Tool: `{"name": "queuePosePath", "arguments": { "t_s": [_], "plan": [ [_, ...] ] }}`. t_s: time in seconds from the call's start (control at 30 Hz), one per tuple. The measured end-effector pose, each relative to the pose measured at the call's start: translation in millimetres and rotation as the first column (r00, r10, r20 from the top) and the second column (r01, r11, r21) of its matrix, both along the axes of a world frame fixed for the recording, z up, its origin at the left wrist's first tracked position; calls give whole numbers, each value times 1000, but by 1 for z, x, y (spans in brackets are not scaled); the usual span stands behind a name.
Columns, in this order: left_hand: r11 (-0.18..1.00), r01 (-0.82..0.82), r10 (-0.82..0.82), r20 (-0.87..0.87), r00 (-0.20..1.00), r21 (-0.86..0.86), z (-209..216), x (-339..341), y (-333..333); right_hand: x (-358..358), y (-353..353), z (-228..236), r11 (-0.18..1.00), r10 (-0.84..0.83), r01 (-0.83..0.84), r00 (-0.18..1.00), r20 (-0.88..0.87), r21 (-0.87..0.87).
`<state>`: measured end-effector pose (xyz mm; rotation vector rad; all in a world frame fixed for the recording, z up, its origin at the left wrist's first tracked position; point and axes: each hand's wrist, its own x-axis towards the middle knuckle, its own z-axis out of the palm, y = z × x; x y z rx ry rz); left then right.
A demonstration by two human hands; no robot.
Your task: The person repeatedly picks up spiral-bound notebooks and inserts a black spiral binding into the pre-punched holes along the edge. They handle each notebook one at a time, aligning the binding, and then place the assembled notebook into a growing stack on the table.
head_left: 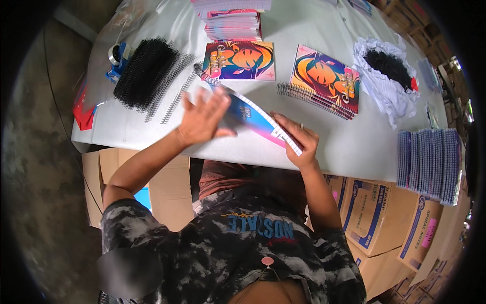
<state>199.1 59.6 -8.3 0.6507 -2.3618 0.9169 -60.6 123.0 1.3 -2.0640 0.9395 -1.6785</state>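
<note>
Gripping the punched notebook [253, 119] by its near-edge end, right hand [298, 142]; left hand [202, 119] spread flat on its far-left end.

coil pile [143, 72] left, bound notebook [324, 81] right, table [314, 30]

This looks like a workshop where notebooks get made. A white table [324, 147] holds stacks of colourful notebooks [234, 25] at the top, a pile of black wire coils [144, 71] upper left, and cardboard boxes [374, 213] lower right.
</note>
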Motion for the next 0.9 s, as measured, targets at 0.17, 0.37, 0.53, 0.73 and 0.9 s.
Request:
{"name": "queuePosePath", "arguments": {
  "t_s": [0.17,0.37,0.53,0.73,0.9],
  "plan": [
    [975,-57,161,-504,849,216,12,-6,-27,18,11,2,998,38,-40,998,-46,-44],
    [986,157,-125,-392,911,49,-15,-3,-1,11,7,8,996,66,-69,997,-49,-59],
    [963,242,-212,-220,952,121,-9,-13,16,12,13,1,996,23,-26,999,-37,-88],
    [932,302,-199,-416,887,200,-28,-24,3,17,11,7,995,69,-73,996,-57,-74],
    [979,200,-158,-449,879,47,23,-1,-21,15,10,7,996,63,-67,995,-72,-61]
  ]
}}
